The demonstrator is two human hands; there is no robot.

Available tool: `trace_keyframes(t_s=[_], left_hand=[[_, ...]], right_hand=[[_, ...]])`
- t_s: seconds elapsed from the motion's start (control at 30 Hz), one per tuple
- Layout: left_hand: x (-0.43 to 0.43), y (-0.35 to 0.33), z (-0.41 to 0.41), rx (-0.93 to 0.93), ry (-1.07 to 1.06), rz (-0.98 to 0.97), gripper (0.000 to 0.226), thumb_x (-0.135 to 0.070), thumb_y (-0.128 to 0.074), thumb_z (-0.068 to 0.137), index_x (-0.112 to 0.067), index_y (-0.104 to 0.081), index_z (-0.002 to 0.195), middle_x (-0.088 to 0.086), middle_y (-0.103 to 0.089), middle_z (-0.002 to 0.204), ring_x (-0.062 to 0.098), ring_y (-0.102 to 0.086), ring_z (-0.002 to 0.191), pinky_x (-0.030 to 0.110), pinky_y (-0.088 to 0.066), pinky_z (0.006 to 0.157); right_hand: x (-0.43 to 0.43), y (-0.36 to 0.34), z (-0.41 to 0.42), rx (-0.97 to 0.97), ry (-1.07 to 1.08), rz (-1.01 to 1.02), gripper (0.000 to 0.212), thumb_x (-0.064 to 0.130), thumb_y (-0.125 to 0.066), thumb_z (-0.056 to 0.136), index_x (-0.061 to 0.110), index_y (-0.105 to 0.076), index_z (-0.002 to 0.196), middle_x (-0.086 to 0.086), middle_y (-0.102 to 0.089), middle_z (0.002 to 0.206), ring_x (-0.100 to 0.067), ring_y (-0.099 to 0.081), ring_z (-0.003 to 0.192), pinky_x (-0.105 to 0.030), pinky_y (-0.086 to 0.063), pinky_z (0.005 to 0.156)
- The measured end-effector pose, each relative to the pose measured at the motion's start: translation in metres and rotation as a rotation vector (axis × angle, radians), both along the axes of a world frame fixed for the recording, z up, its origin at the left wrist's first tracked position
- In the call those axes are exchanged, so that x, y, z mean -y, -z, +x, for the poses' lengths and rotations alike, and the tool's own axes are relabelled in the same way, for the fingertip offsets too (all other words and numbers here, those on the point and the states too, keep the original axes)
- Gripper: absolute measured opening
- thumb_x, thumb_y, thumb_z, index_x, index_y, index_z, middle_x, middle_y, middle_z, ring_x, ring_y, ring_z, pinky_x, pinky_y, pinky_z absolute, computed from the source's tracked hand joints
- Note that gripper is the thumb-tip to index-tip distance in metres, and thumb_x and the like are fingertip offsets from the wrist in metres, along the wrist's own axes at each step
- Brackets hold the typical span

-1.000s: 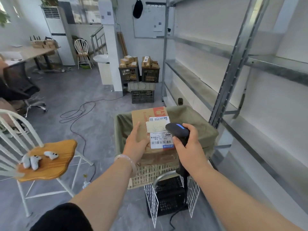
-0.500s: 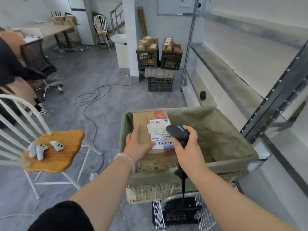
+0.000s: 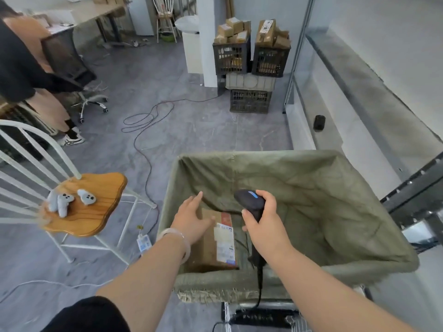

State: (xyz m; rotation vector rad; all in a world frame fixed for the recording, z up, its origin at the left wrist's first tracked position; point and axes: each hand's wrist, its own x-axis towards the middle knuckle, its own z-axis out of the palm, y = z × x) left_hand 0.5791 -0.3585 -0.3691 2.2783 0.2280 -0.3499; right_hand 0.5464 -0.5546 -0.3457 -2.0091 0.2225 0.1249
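Curled round the handle of the black scanner [image 3: 249, 200], the right hand [image 3: 263, 227] held it up over the big green cloth bin [image 3: 306, 180], likely so its nose could point down at things inside. Far off, two black crates [image 3: 231, 57] were piled full of small boxes [image 3: 230, 29]. In the bin I could see just one brown box [image 3: 211, 250], lying flat in the near left corner. The left hand [image 3: 191, 218] was loose, flat fingers spread over it; I could not tell if it touched. The box's white label [image 3: 224, 246] faced up, easy to scan.
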Motion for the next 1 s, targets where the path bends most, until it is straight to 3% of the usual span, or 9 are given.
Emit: trace_keyframes(t_s=[0.07, 0.27, 0.5, 0.63, 0.73, 1.0], left_hand=[[0.005, -0.005, 0.003, 0.04, 0.048, 0.03, 0.077, -0.032, -0.069, 0.091, -0.03, -0.028, 0.156, 0.002, -0.025, 0.164, 0.016, -0.019, 0.152, 0.032, -0.018, 0.123], [0.034, -0.041, 0.002, 0.198, 0.281, 0.137, 0.071, -0.038, -0.061, 0.096, -0.037, -0.024, 0.157, -0.005, -0.022, 0.165, 0.014, -0.014, 0.153, 0.037, -0.019, 0.124], [0.078, -0.094, -0.043, 0.388, 0.628, 0.18, 0.073, -0.04, -0.058, 0.096, -0.041, -0.02, 0.157, -0.008, -0.019, 0.166, 0.015, -0.016, 0.152, 0.034, -0.021, 0.122], [0.109, -0.118, -0.094, 0.485, 0.827, 0.178, 0.073, -0.046, -0.056, 0.096, -0.04, -0.017, 0.158, -0.005, -0.018, 0.166, 0.016, -0.016, 0.152, 0.038, -0.023, 0.121], [0.141, -0.132, -0.142, 0.545, 0.968, 0.136, 0.074, -0.049, -0.056, 0.095, -0.04, -0.017, 0.158, -0.004, -0.02, 0.166, 0.018, -0.019, 0.151, 0.04, -0.026, 0.12], [0.224, -0.18, -0.311, 0.723, 1.325, 0.006, 0.073, -0.052, -0.051, 0.098, -0.036, -0.015, 0.159, 0.0, -0.019, 0.166, 0.019, -0.018, 0.152, 0.037, -0.02, 0.123]], right_hand=[[0.002, -0.003, -0.002, 0.019, -0.002, 0.0, 0.049, 0.027, -0.058, 0.095, 0.042, -0.03, 0.131, 0.012, -0.063, 0.112, -0.016, -0.069, 0.084, -0.033, -0.055, 0.079], [0.009, -0.034, -0.03, 0.145, 0.082, -0.021, 0.05, 0.02, -0.061, 0.091, 0.043, -0.036, 0.127, 0.018, -0.062, 0.103, -0.013, -0.065, 0.08, -0.027, -0.051, 0.074], [0.014, -0.079, -0.116, 0.294, 0.364, -0.073, 0.047, 0.03, -0.064, 0.09, 0.052, -0.035, 0.121, 0.013, -0.063, 0.104, -0.016, -0.064, 0.08, -0.039, -0.055, 0.076], [0.021, -0.099, -0.188, 0.376, 0.586, -0.075, 0.048, 0.035, -0.068, 0.089, 0.054, -0.037, 0.119, 0.022, -0.057, 0.111, -0.015, -0.066, 0.09, -0.039, -0.055, 0.085], [0.03, -0.112, -0.249, 0.409, 0.731, -0.159, 0.047, 0.031, -0.067, 0.09, 0.055, -0.036, 0.115, 0.024, -0.057, 0.105, -0.011, -0.065, 0.088, -0.034, -0.054, 0.082], [0.056, -0.146, -0.439, 0.446, 1.152, -0.28, 0.047, 0.026, -0.063, 0.091, 0.051, -0.036, 0.121, 0.028, -0.054, 0.11, -0.023, -0.067, 0.089, -0.046, -0.056, 0.082]])
